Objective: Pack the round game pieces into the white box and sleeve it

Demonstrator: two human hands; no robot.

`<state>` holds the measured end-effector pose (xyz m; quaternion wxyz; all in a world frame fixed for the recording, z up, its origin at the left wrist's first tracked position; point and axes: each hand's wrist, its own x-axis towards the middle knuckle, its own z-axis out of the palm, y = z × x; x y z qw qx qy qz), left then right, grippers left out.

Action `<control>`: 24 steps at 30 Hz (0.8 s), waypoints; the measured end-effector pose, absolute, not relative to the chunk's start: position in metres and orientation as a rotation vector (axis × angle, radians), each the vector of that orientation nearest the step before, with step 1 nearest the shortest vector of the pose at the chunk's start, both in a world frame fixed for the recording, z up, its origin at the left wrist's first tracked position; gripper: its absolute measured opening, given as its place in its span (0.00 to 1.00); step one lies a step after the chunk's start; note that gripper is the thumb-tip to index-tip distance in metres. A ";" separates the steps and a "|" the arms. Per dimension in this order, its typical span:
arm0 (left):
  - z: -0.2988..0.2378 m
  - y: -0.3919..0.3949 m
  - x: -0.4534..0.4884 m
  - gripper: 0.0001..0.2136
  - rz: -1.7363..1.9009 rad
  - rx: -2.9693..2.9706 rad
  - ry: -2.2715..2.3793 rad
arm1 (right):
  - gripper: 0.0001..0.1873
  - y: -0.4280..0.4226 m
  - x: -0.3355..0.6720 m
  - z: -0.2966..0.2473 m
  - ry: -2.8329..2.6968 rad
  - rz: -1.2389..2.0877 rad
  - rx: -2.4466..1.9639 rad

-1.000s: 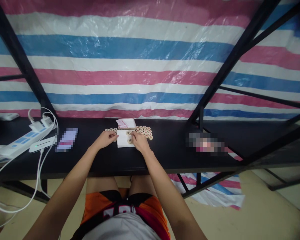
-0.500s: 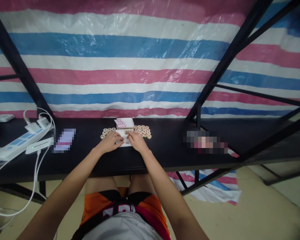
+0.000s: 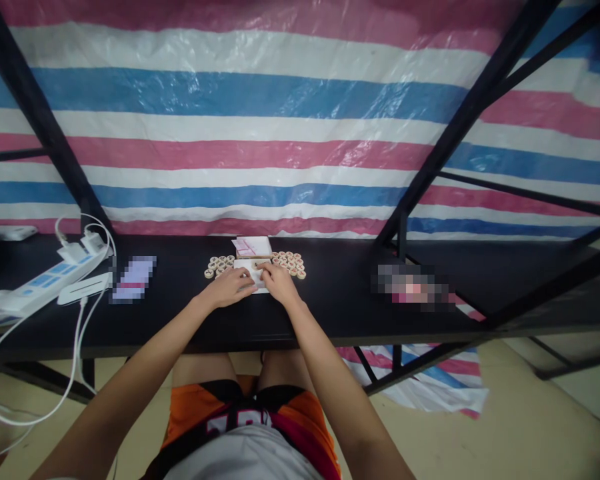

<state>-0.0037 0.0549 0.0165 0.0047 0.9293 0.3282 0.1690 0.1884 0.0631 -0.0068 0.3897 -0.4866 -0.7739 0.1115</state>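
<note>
My left hand (image 3: 231, 285) and my right hand (image 3: 279, 283) both rest on a small white box (image 3: 250, 267) on the black table (image 3: 330, 300). Both hands have curled fingers; what they pinch is too small to make out. A cluster of round wooden game pieces (image 3: 219, 265) lies just left of the box, and a larger cluster of round pieces (image 3: 289, 263) lies to its right. Behind the box sits a white lid with red print (image 3: 251, 246).
A white power strip (image 3: 45, 280) with plugs and cables lies at the table's left end, a blurred card (image 3: 133, 279) beside it. A blurred object (image 3: 413, 288) lies to the right. Black frame bars (image 3: 460, 127) cross a striped tarp behind.
My left hand moved from the left pile of pieces onto the white box. The left pile now shows uncovered. My right hand stayed on the box.
</note>
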 end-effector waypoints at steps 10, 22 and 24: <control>0.023 0.090 -0.088 0.13 0.856 2.316 1.834 | 0.16 0.066 0.190 -0.010 -1.942 0.301 -1.250; 0.025 0.091 -0.106 0.12 0.441 2.032 1.887 | 0.15 0.065 0.191 -0.009 -1.925 0.307 -1.253; 0.027 0.088 -0.104 0.12 0.492 2.044 1.783 | 0.15 0.065 0.191 -0.009 -1.923 0.310 -1.255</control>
